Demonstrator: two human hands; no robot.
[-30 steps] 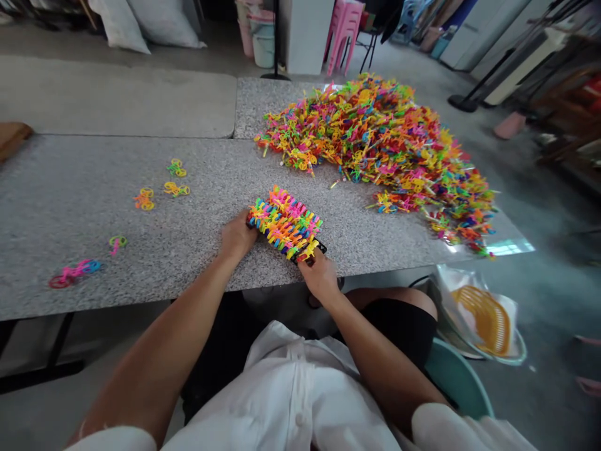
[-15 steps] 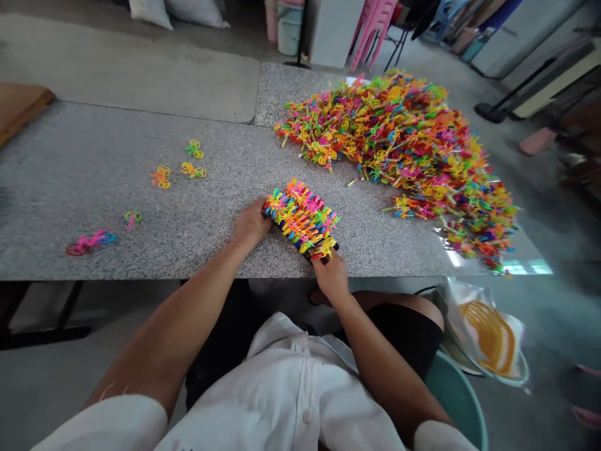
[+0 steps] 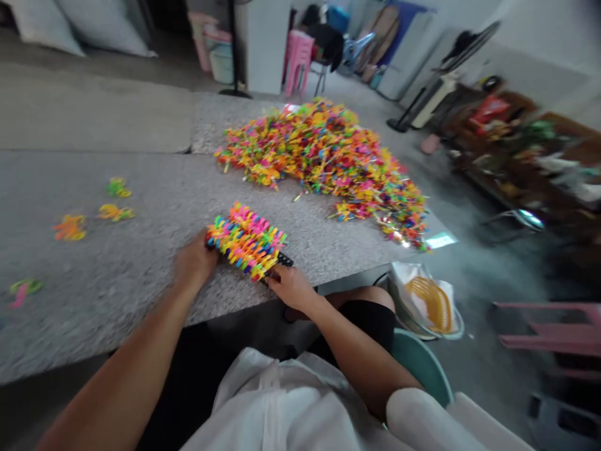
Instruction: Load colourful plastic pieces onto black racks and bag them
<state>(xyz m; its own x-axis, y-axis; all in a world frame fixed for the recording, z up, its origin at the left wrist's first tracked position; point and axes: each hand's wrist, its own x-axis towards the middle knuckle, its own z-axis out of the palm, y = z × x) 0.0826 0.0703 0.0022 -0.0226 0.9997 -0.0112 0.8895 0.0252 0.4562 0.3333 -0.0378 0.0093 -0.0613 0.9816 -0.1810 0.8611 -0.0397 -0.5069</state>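
Note:
Over the near part of the grey speckled table [image 3: 154, 275] is a black slotted rack [image 3: 285, 259], filled with rows of small bright plastic pieces [image 3: 246, 241]. My left hand [image 3: 195, 260] is closed around the rack's left end. At its lower right end, the fingers of my right hand [image 3: 292, 287] are closed on the rack's edge, close against a yellow piece; the fingertips are partly hidden. Bare black rack shows beside my right hand.
A large heap of the same coloured pieces [image 3: 328, 150] covers the table's far right. A few loose clusters [image 3: 70, 227] lie at the left. Beyond the right edge stand a bag with a yellow basket [image 3: 429, 304] and a green tub [image 3: 422, 363].
My view has swung to the right, so everything appears further left. More of the black rack's right end is bare now, where yellow and red pieces showed earlier. Both hands stay on the rack.

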